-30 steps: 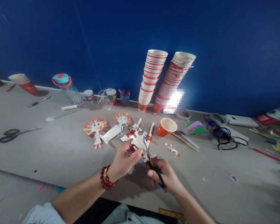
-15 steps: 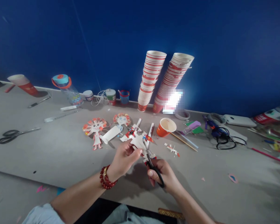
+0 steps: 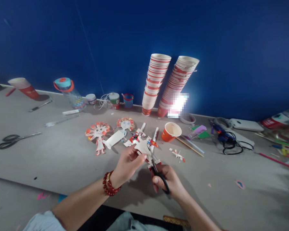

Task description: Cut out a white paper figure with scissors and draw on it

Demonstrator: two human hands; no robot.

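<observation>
My left hand [image 3: 130,162] pinches a white paper cutout [image 3: 142,147] between thumb and fingers. Wrapped round the black handles of a pair of scissors [image 3: 162,181] is my right hand [image 3: 170,179]. The scissor blades lie against the right edge of the paper; whether they are biting into it I cannot tell. Behind the hands are printed paper scraps [image 3: 131,140] and two white markers. To the left lie two paper dolls, one with a red-edged dress [image 3: 100,144] and one with blue eyes [image 3: 125,124], beside a curled white paper piece [image 3: 115,138].
Two tall stacks of paper cups [image 3: 151,85] lean near the blue wall. An orange paper cup [image 3: 170,132] stands right of the scraps, near a wooden stick [image 3: 191,147]. Other scissors [image 3: 14,139] and a bottle [image 3: 69,93] are at left. A blue glue gun [image 3: 225,136] lies at right.
Both hands stay nearly in place, still on the paper and scissors. The blades' angle against the paper looks slightly different; the whole view has shifted a little.
</observation>
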